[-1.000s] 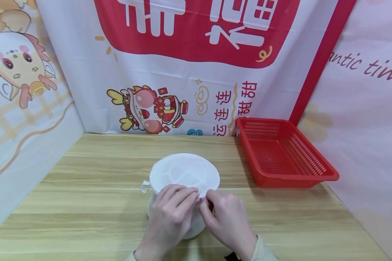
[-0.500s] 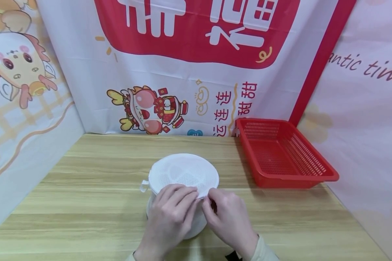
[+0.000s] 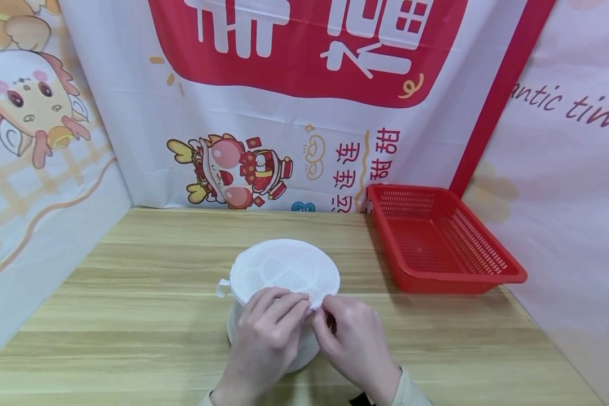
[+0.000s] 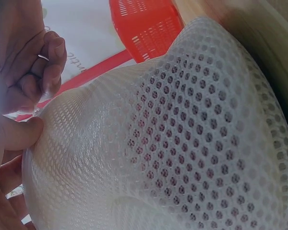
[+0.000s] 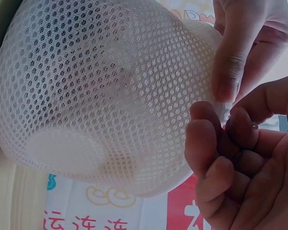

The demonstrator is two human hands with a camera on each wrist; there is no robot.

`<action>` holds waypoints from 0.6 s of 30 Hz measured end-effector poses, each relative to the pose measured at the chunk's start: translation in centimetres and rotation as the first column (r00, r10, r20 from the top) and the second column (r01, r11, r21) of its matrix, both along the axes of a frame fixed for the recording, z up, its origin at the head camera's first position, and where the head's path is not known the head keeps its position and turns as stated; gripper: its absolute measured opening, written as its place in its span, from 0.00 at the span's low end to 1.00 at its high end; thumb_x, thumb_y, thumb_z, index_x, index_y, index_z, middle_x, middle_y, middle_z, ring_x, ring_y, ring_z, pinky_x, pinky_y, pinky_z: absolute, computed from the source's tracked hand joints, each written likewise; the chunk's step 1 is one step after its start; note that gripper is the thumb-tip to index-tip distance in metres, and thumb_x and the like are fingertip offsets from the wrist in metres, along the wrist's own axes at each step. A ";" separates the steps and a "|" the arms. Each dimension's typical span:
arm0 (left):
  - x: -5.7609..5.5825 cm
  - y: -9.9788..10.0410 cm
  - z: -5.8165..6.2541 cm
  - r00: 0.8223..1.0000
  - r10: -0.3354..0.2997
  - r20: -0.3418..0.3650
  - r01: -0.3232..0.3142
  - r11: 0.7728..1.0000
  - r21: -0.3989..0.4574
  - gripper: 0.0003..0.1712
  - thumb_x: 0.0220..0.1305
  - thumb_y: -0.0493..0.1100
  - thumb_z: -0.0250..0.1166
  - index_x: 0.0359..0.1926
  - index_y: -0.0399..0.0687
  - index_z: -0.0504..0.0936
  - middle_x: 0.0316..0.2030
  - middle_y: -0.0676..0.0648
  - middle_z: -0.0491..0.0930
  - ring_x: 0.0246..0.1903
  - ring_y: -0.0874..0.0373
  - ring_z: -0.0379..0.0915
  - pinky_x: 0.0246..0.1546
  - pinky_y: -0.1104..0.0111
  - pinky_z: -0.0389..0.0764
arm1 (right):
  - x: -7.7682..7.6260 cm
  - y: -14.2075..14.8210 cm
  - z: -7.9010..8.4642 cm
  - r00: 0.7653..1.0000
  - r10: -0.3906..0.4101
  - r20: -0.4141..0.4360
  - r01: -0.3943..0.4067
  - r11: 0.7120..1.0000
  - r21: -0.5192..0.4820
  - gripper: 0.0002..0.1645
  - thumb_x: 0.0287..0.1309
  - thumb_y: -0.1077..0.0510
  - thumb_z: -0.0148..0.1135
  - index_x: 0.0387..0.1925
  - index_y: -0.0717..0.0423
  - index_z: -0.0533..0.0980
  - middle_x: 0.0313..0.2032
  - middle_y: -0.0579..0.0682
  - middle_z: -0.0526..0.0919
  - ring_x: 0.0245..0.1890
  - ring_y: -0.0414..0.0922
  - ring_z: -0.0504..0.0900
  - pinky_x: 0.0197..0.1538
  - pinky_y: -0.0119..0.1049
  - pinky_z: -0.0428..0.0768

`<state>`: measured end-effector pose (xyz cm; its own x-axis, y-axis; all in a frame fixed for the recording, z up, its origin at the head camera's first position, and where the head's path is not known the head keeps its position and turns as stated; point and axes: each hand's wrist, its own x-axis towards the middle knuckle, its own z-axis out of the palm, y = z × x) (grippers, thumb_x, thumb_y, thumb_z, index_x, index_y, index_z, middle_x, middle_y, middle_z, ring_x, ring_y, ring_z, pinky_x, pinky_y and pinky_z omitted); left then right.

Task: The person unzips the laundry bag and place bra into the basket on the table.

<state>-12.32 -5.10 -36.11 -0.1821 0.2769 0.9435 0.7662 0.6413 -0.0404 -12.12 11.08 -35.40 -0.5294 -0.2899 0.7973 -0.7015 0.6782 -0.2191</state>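
A white mesh laundry bag [image 3: 285,265], round and drum-shaped, stands upright on the table with a small loop tag [image 3: 223,288] at its left side. My left hand [image 3: 266,332] pinches the front of its top rim, fingers over the top and thumb on the side wall. Close beside it, the right hand [image 3: 352,338] pinches the same rim seam between thumb and forefinger, its other fingers curled. What lies right between those right fingertips is hidden. Through the mesh wall [image 4: 182,129] in the left wrist view, something dark and reddish shows faintly.
A red plastic basket [image 3: 401,256] with slotted sides stands at the table's back right. The wood-grain table [image 3: 132,316] is bounded by a printed cloth backdrop [image 3: 264,107] behind and printed sheets at both sides.
The bag's top has shifted very slightly left. Both hands stay at its front rim, the right fingertips moving only a little along the seam.
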 end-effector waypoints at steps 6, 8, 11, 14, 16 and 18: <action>0.0 -0.1 0.0 1.000 -0.001 0.009 0.001 1.000 0.008 0.14 0.72 0.40 0.57 0.35 0.39 0.87 0.35 0.47 0.85 0.33 0.49 0.78 0.40 0.58 0.79 | 0.0 0.1 0.1 1.000 -0.011 0.009 0.011 1.000 0.000 0.22 0.47 0.65 0.61 0.13 0.41 0.60 0.14 0.32 0.59 0.15 0.27 0.56 0.16 0.18 0.53; 0.0 -0.1 0.0 1.000 -0.002 0.013 0.002 1.000 0.009 0.14 0.71 0.40 0.57 0.35 0.39 0.87 0.35 0.47 0.85 0.33 0.49 0.78 0.40 0.58 0.79 | 0.0 0.1 0.2 1.000 -0.014 0.011 0.014 1.000 0.003 0.22 0.48 0.65 0.60 0.13 0.41 0.61 0.14 0.32 0.59 0.15 0.28 0.57 0.16 0.19 0.53; 0.0 -0.1 0.0 1.000 -0.005 0.018 0.005 1.000 0.012 0.13 0.71 0.40 0.57 0.35 0.39 0.87 0.35 0.47 0.85 0.33 0.49 0.78 0.39 0.58 0.79 | 0.0 0.2 0.2 1.000 -0.023 0.011 0.023 1.000 0.000 0.22 0.48 0.65 0.60 0.13 0.41 0.61 0.15 0.32 0.60 0.15 0.28 0.57 0.16 0.19 0.54; 0.1 -0.1 0.0 1.000 -0.010 0.028 0.009 1.000 0.014 0.14 0.71 0.40 0.57 0.35 0.38 0.87 0.35 0.47 0.85 0.34 0.49 0.78 0.40 0.58 0.79 | 0.0 0.3 0.2 0.999 -0.033 0.014 0.033 0.999 -0.002 0.21 0.48 0.65 0.60 0.13 0.41 0.61 0.14 0.31 0.60 0.15 0.28 0.57 0.16 0.19 0.54; 0.1 -0.2 0.0 0.999 -0.016 0.038 0.015 1.000 0.018 0.14 0.71 0.40 0.57 0.36 0.38 0.87 0.36 0.46 0.85 0.34 0.49 0.78 0.40 0.57 0.79 | -0.1 0.3 0.2 0.999 -0.034 0.016 0.035 0.999 -0.003 0.21 0.48 0.65 0.60 0.13 0.41 0.61 0.14 0.31 0.60 0.14 0.28 0.57 0.16 0.19 0.54; 0.1 -0.2 0.0 0.998 -0.025 0.049 0.024 0.999 0.021 0.14 0.71 0.40 0.57 0.36 0.38 0.87 0.36 0.46 0.85 0.35 0.49 0.78 0.41 0.57 0.78 | -0.1 0.4 0.2 1.000 -0.024 0.017 0.024 1.000 -0.001 0.22 0.48 0.65 0.60 0.13 0.41 0.61 0.14 0.32 0.59 0.14 0.28 0.57 0.16 0.19 0.54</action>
